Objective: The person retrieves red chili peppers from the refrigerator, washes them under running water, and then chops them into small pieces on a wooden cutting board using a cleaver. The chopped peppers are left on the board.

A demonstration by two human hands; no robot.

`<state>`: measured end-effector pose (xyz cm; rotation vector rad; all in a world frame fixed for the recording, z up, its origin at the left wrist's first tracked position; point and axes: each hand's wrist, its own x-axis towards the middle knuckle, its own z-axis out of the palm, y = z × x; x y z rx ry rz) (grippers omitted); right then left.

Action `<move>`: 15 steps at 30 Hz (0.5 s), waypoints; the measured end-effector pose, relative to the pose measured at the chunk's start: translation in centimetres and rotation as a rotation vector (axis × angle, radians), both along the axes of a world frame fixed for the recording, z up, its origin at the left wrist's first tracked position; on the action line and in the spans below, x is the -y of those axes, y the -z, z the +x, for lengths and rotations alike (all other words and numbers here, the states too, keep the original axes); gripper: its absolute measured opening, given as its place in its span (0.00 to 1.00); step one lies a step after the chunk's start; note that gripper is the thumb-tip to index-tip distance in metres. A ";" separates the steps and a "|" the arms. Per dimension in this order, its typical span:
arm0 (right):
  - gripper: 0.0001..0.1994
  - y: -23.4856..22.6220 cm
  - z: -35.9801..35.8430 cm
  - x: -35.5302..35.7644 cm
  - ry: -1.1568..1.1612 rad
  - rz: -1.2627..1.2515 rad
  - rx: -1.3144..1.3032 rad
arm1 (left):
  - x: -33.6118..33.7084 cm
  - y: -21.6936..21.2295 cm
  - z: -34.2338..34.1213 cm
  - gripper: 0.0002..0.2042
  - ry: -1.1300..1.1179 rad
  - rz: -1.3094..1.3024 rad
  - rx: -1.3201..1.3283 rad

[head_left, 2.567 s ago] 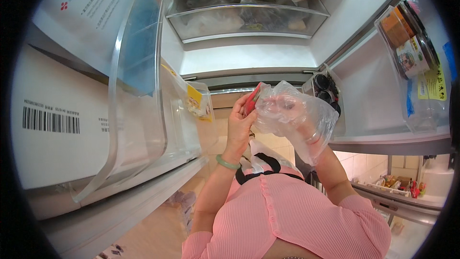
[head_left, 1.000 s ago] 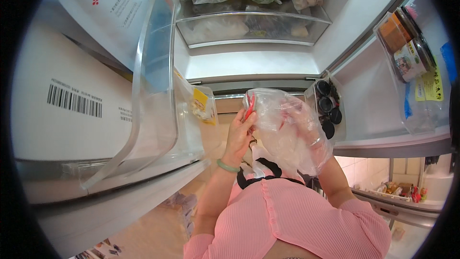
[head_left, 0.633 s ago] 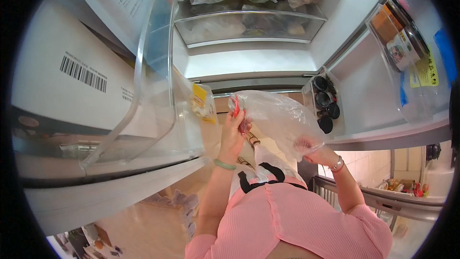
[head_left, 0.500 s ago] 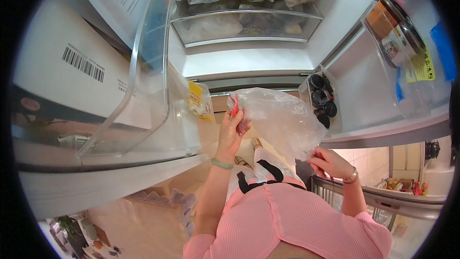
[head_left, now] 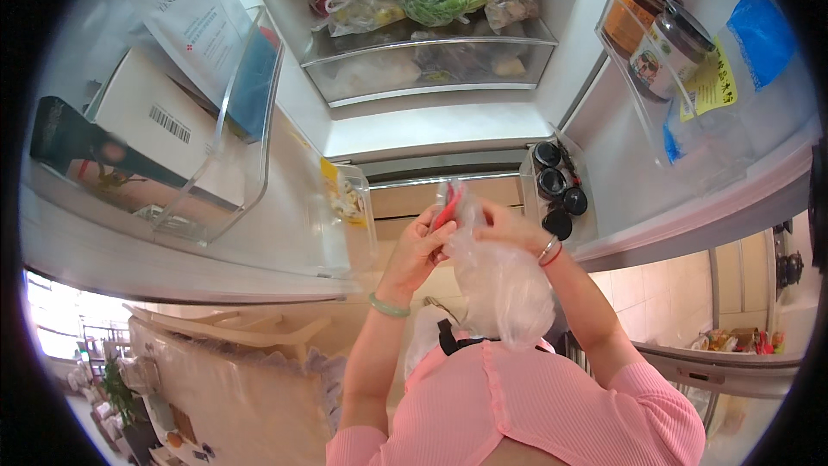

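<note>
Right hand back up; both hands pinch crinkly clear bag.

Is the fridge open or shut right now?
Open. Both doors are swung wide: the left door bin and right door shelf flank the exposed inner shelf of bagged food.

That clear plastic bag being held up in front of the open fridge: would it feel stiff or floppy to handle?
Probably floppy: the clear plastic bag sags from where the left hand and right hand pinch its top. It looks thin and crinkled, so likely light and a bit slippery. Its contents are too blurred to judge.
</note>
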<state>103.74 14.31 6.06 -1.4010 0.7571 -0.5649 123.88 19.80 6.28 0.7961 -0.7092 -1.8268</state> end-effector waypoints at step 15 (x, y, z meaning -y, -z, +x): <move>0.23 1.4 1.8 -3.1 -0.108 0.468 -0.182 | 2.4 0.9 -3.3 0.22 -0.513 -0.589 0.972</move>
